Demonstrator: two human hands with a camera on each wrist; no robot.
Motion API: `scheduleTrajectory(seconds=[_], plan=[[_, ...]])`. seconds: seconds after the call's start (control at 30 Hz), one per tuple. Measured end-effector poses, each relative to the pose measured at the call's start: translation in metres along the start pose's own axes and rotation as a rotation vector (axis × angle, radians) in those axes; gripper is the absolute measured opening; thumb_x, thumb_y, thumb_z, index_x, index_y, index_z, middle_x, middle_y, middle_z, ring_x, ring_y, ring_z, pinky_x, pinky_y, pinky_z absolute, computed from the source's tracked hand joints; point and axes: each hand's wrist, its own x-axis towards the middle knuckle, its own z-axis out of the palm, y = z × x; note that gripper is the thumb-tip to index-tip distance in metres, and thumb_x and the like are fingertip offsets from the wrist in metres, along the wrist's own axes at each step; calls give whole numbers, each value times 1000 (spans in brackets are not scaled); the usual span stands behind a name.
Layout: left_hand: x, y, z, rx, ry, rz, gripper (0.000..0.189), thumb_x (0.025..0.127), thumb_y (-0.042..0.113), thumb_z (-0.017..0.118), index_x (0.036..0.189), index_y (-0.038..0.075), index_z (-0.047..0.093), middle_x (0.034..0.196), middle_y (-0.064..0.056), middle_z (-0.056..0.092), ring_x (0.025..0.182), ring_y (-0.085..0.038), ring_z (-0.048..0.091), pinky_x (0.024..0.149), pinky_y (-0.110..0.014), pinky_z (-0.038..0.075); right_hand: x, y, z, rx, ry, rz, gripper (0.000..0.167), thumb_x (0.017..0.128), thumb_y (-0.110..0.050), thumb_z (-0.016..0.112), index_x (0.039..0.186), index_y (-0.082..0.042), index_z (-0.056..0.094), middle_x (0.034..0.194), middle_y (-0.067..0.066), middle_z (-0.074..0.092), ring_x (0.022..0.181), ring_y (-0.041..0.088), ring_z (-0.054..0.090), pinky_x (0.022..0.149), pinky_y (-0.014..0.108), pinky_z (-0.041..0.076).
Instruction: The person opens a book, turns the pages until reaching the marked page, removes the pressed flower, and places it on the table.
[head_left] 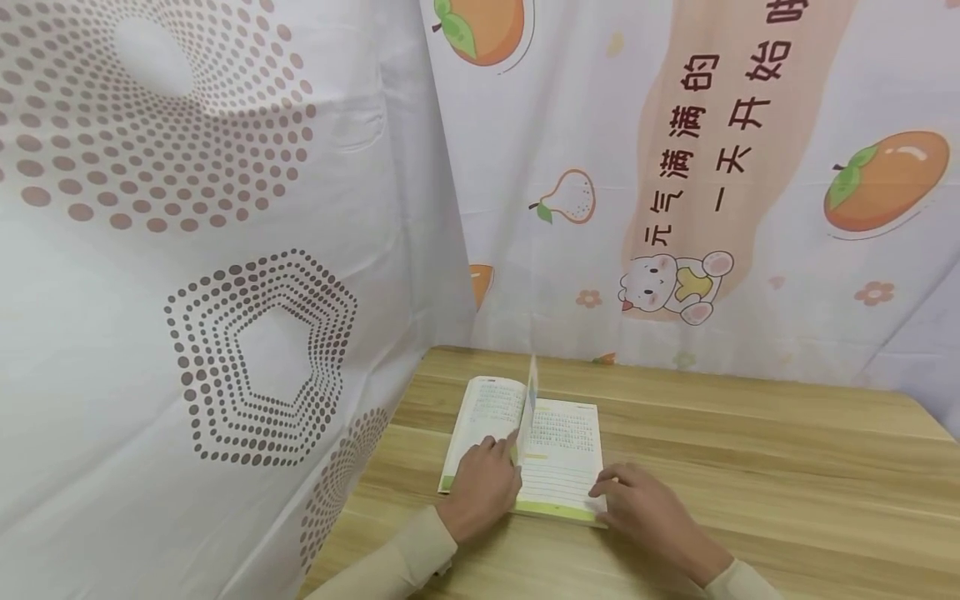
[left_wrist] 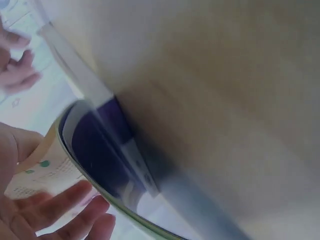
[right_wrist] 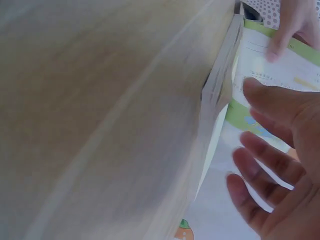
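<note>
An open book (head_left: 558, 479) with printed text, ruled lines and a green lower border lies on the table. One page (head_left: 532, 400) stands almost upright at its middle fold. My left hand (head_left: 483, 483) rests over the lower part of the left page, its fingertips right at the foot of the standing page. In the left wrist view, the loosely extended fingers (left_wrist: 65, 212) lie along a curved page edge. My right hand (head_left: 648, 508) is at the lower right corner of the right page; the right wrist view shows its fingers (right_wrist: 255, 172) spread, with nothing between them.
The wood-grain table (head_left: 750, 467) stretches away to the right. A white curtain with dotted patterns (head_left: 262, 358) hangs close on the left. Behind the table hangs a cloth printed with fruit, a cartoon animal and writing (head_left: 600, 275).
</note>
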Motion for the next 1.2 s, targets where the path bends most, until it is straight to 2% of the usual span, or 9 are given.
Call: scheduleTrajectory(seconds=[0.13,0.27,0.4,0.5,0.57,0.7,0.9,1.03,1.2], plan=[[0,-7,-2,-40,156,-43,74,82,23,84,142,-4,51,99,-7,68,66,-13,56,51,-22,42,-4,2,2,4,-62,2,29,69,-19,94,93,-18,78,100,-3,70,88,15,62,73,32,57],[3,-11,-7,-71,301,-55,90,70,14,94,146,4,46,114,-10,65,72,-15,61,52,-22,45,-5,2,1,28,-115,33,22,75,-22,91,92,-19,78,97,-5,71,86,12,59,72,29,56],[7,-16,-10,-74,348,-53,68,72,3,89,133,15,62,131,-14,61,95,-25,64,66,-29,52,-5,2,0,50,-132,39,12,79,-19,87,87,-20,79,94,-8,71,84,10,58,70,27,55],[6,-19,-11,-61,293,-28,43,78,-1,83,113,21,74,135,-12,62,117,-34,58,84,-40,54,-5,3,1,46,-109,-5,10,78,-16,86,85,-20,79,92,-8,71,81,9,58,67,26,52],[4,-21,-12,-65,232,0,30,80,0,82,102,21,77,131,-9,65,123,-34,57,91,-45,53,-5,3,3,32,-87,-52,10,78,-14,86,84,-19,79,90,-9,71,79,9,59,64,25,50],[0,-20,-9,-123,100,51,26,82,-1,79,97,20,79,121,-5,70,117,-25,60,84,-36,55,-4,2,5,-27,-57,-119,12,76,-14,87,82,-19,77,87,-10,69,76,8,59,61,25,47],[-4,-18,-3,-211,-22,100,23,85,-3,73,98,15,79,107,0,73,103,-19,64,77,-29,55,-3,2,1,-121,-23,-180,17,73,-15,89,86,-17,77,88,-8,69,77,9,58,62,27,48],[-4,-17,-4,-241,-53,107,20,88,1,68,100,13,79,106,-2,73,101,-19,65,77,-30,55,-2,2,-2,-157,-35,-216,26,68,-11,90,91,-13,77,91,-5,70,81,12,61,66,31,52],[-3,-14,-5,-261,-49,147,13,90,5,71,94,15,78,104,0,72,99,-17,63,77,-27,54,0,3,-1,-119,-27,-230,24,69,-9,89,89,-14,77,91,-7,69,81,9,60,66,28,52]])
